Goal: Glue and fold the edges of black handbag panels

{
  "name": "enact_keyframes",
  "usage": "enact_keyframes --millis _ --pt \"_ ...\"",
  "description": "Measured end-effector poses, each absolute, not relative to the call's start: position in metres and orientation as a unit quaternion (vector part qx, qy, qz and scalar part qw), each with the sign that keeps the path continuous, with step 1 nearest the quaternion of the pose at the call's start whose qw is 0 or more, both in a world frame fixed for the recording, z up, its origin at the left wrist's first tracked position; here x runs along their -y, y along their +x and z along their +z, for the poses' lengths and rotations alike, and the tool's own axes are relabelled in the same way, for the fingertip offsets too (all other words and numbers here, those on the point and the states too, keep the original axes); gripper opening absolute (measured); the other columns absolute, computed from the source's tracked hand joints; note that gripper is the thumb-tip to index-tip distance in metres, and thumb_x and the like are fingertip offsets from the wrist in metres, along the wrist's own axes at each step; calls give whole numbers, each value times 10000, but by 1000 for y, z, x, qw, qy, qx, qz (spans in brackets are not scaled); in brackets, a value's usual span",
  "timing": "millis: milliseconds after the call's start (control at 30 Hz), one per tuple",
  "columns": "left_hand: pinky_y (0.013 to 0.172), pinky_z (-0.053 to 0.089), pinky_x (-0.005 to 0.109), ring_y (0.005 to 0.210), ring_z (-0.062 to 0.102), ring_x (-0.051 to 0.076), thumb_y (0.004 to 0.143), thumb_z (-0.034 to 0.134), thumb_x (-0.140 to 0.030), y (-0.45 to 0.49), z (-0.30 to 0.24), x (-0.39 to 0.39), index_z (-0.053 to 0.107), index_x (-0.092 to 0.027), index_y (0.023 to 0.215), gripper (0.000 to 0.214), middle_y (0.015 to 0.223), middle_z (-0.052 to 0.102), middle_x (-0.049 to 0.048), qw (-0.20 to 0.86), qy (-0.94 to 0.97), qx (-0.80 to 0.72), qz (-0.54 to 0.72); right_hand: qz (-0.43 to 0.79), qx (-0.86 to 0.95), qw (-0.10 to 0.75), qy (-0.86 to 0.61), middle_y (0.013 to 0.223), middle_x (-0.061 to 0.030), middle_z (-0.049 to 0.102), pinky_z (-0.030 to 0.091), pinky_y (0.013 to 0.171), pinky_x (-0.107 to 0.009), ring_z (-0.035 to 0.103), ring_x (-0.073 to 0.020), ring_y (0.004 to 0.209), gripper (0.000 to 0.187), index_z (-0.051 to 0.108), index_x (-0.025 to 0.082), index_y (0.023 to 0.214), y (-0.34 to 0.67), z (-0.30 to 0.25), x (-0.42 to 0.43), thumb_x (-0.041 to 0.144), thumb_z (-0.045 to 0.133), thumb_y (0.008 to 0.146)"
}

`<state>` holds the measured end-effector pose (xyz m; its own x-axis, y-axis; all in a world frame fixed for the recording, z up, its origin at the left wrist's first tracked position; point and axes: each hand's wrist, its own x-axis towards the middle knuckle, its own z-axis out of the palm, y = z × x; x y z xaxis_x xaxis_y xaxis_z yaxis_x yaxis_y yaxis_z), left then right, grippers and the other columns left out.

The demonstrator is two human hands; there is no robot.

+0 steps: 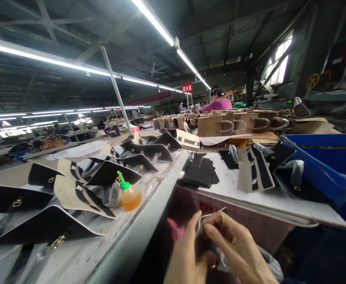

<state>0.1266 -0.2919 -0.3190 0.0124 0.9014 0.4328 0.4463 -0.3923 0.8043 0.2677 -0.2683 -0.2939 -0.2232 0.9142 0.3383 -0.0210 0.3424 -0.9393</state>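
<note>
- The left hand (186, 254) and the right hand (239, 244) both grip the held piece (205, 216), the right pinching it near its edge; much of each hold is hidden by the fingers.
- The held piece is up in the air between the fingertips, in front of the gap where the desks meet; if either pinch loosened, it could drop into that dark space.
- Uneven pulling from the two sides could crease or bend its thin, pale edge.
- Clear plastic (270, 260) lies under and beside the right hand; it might snag on the fingers.
- The visible edge of the held piece rises from the left fingertips toward the picture's upper right, its slim tip past the right fingers. That edge seems its long axis, but the fingers cover too much to be sure.
- Left of the hands, a squeeze bottle (131, 197) of amber liquid stands close to the edge of the left desk (122, 244); a knock from a sleeve or elbow could tip it onto the nearby black flap (110, 173).
</note>
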Motion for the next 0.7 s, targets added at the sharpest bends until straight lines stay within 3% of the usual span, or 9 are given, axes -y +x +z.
enact_keyframes --millis 100,167,267,433,600,700 --pt "911 578 285 1042 731 186 947 502 -249 124 -314 293 686 -250 1127 258 1134 773 47 323 625 -487 517 398 691 521 -306 808 -51 718 561 709 -291 685 -190 750 289 694 197 849 280 -294 255 447 601 960" --pt "865 558 234 982 735 167 958 498 -322 119 -311 296 687 -251 1095 243 1077 783 32 316 618 -499 518 273 751 531 -283 961 -62 731 551 799 -319 682 -212 898 258 709 223 984 291 -294 242 467 637 942" --pt "791 523 180 910 729 144 969 489 -430 109 -304 303 692 -254 1093 297 1025 788 22 288 621 -523 507 154 833 469 -251 1062 -70 716 530 834 -356 646 -229 992 330 675 249 1121 302 -295 225 519 607 944" --pt "736 482 132 735 678 83 963 515 -413 94 -292 309 724 -290 1039 254 882 766 -44 260 648 -518 494 143 868 421 -222 867 -62 671 494 692 -313 612 -184 799 326 672 195 917 297 -289 221 423 470 1031" --pt "742 487 118 745 689 74 969 518 -357 90 -292 309 694 -312 1002 185 830 744 -79 268 653 -510 491 224 869 406 -174 837 -37 604 460 611 -239 576 -130 705 305 654 179 913 281 -290 226 392 474 1037" --pt "727 508 110 784 721 78 981 507 -345 89 -296 308 666 -322 1082 190 859 758 -77 238 672 -510 481 189 871 412 -188 814 -41 586 433 580 -245 549 -130 665 314 613 166 848 273 -294 231 342 448 1048"
